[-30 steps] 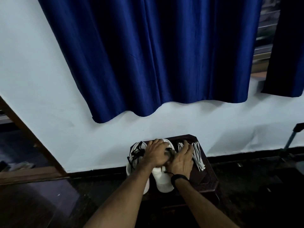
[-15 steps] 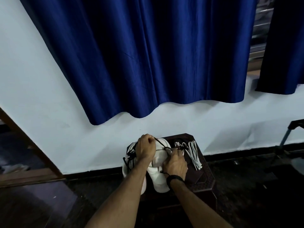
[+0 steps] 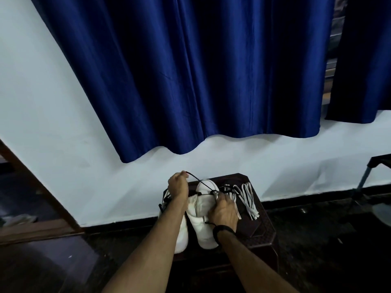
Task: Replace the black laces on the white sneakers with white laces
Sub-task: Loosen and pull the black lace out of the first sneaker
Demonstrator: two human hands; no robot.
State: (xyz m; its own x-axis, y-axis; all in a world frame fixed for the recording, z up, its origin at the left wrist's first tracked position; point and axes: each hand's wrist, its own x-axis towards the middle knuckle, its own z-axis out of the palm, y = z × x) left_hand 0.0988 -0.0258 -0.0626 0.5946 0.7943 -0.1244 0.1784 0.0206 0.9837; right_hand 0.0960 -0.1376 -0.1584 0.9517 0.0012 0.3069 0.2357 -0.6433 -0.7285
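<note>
Left hand [image 3: 178,185] pinches black lace [image 3: 198,181]; white laces [image 3: 248,197] (seemingly loose) beside sneaker [image 3: 201,216].

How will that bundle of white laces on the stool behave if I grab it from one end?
The white laces are probably floppy: thin flat strands lie splayed on the dark stool. They look loose rather than tied, so lifting one end would likely trail or drop some. Likely very light, easily dragged if the right hand brushes them.

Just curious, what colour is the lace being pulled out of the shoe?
Black: the lace shows best in the head view.
</note>
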